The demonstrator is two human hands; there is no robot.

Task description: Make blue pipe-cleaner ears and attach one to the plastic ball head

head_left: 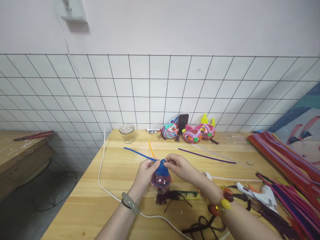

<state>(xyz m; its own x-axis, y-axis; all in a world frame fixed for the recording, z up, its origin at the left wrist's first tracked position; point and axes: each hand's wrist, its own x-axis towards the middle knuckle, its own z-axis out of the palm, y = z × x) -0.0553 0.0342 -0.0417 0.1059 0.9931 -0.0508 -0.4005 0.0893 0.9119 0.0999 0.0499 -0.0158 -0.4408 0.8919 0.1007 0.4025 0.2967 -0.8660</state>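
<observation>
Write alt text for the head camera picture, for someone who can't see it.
Two hands, left hand and right hand, hold a clear ball over a wooden table while wrapping a blue pipe cleaner around its top. A glue gun and piles of pipe cleaners lie to the right.

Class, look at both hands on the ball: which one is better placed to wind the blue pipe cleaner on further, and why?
Probably the right hand: its fingertips pinch the blue pipe cleaner at the top of the ball, while the left hand cradles the ball's side.
</observation>
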